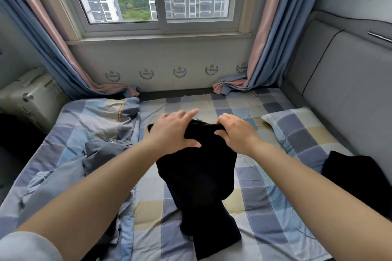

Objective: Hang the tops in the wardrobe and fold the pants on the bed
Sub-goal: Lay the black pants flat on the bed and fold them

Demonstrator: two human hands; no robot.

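A pair of black pants (201,176) lies lengthwise down the middle of the checked bed (261,203), waistband at the far end. My left hand (171,131) holds the left part of the waistband, thumb under the cloth and fingers stretched over its top edge. My right hand (233,131) pinches the right part of the waistband between curled fingers and thumb. A second black garment (356,178) lies in a heap at the right side of the bed. A grey garment (101,154) lies crumpled on the left.
A rumpled checked quilt (74,154) covers the bed's left side. A checked pillow (301,131) lies at the right by the grey padded headboard (347,91). Curtains (263,48) flank the window ahead. A pale suitcase (29,95) stands to the left.
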